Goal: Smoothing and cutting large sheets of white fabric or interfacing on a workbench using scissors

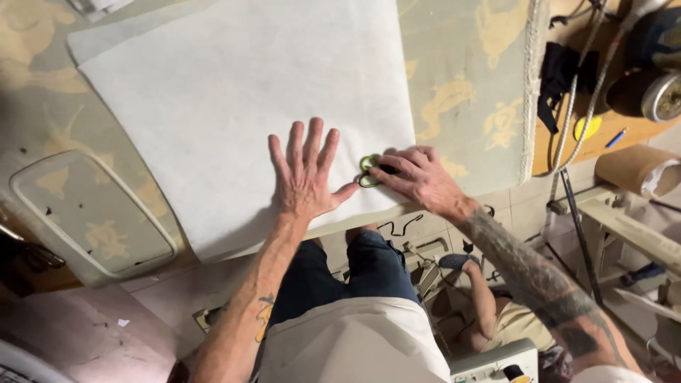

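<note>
White fabric sheet (234,92) lies spread over the patterned worktable (461,85), its near edge at the table's front. The left hand (306,174) presses flat on it, fingers splayed, grasping nothing. Just right of that hand, the right hand (415,177) grips green-handled scissors (369,171) at the sheet's near edge. The cut looks just begun; steady holding-down seems needed.
</note>
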